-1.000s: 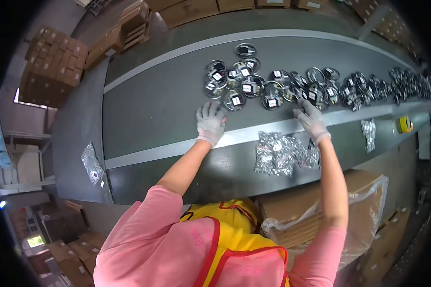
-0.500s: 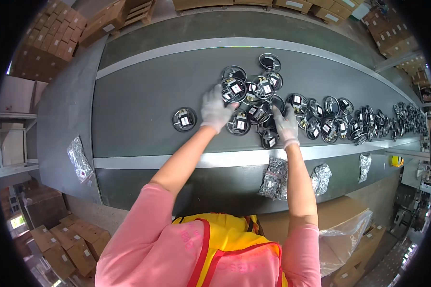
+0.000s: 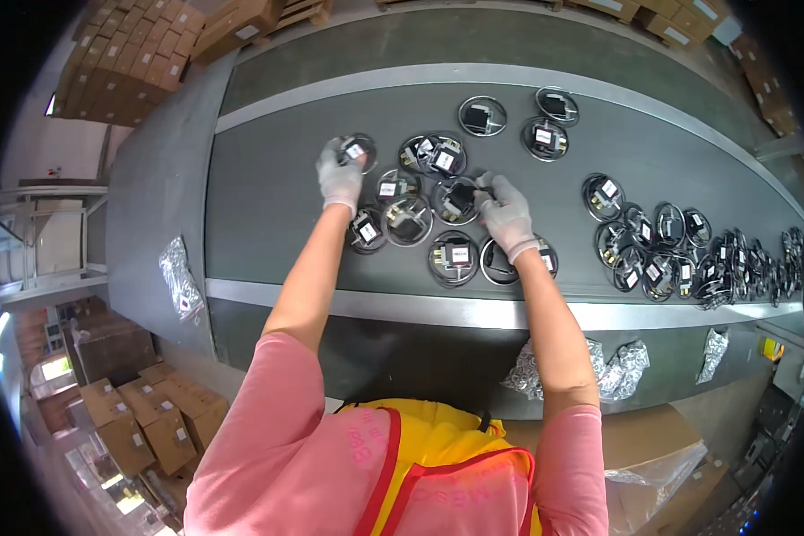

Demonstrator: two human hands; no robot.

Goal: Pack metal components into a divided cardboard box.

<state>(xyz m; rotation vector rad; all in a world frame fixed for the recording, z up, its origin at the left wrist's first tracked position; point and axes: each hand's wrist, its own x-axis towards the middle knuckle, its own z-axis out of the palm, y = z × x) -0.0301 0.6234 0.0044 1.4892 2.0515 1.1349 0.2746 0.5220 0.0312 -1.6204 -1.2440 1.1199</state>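
My gloved left hand (image 3: 341, 179) was partly closed, fingers and thumb curled about the near edge of a coiled cord (image 3: 359, 148) with a black plug block; I could not tell whether it was raised off the dark, belt-like surface (image 3: 268, 196). My gloved right hand (image 3: 503, 214) was half open, fingers bent, its fingertips at the black block of a second coil (image 3: 456, 201); whether they gripped it or merely touched it, I could not tell.

Between and below my hands lay a loose group of similar coils, some overlapping, such as the ring (image 3: 408, 221) just left of the second coil. Another coil (image 3: 498, 262) lay partly hidden by my right hand and wrist. Three far coils (image 3: 545, 138) rested near the back rail, and a dense row (image 3: 659, 270) stretched off to the right.

In my judgement, good handling here meant pinching each coil by block and loop together so the winding stayed neat, parting overlapped rings before drawing them sideways, and keeping my right forearm clear of the coils near the metal front rail (image 3: 402, 311).
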